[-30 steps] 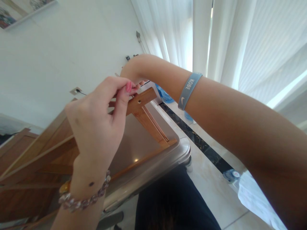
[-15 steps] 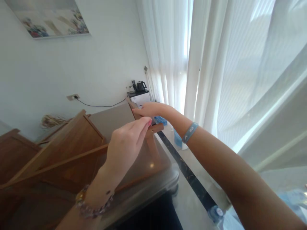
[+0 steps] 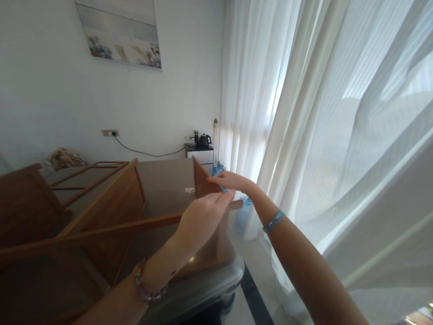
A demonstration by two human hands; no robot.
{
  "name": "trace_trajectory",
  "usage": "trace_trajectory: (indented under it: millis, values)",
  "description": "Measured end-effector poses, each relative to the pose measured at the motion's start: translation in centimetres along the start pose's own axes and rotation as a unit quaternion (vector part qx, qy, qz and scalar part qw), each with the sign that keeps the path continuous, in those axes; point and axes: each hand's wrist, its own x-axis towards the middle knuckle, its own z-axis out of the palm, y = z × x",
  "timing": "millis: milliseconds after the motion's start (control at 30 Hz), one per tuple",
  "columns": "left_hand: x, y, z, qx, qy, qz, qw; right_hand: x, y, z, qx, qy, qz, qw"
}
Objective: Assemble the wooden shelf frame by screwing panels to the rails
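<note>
A brown wooden frame, seemingly a shelf unit, lies on a plastic-covered surface, its long rail (image 3: pixel 135 229) running across toward the right. At its right end stands a wooden panel (image 3: pixel 200 179). My right hand (image 3: pixel 233 180) is closed over this end panel's upper edge, thumb side toward me. My left hand (image 3: pixel 204 219) is just in front, thumb and fingers pinched together above the rail's end (image 3: pixel 237 204). Whatever the pinch may hold is hidden. Another wooden panel (image 3: pixel 118 203) stands crosswise in the frame farther left.
A black kettle (image 3: pixel 204 140) stands on a small cabinet (image 3: pixel 203 156) at the back. Blue water bottles (image 3: pixel 242 212) stand on the floor beyond the frame. White curtains (image 3: pixel 257 90) hang on the right. Dried straw-like stuff (image 3: pixel 66 158) lies by the wall.
My view has turned and levelled, so the room sits differently in the picture. Both hands stay at the frame's right end, the left still pinched, the right still on the panel.
</note>
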Motion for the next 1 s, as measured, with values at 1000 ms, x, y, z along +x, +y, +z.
trace_trajectory:
  millis: [1000]
  values:
    - [0.3, 0.4, -1.3, -0.051, -0.079, -0.030, 0.995, -0.5, -2.9, -1.0, -0.175, 0.009, 0.040, 0.984]
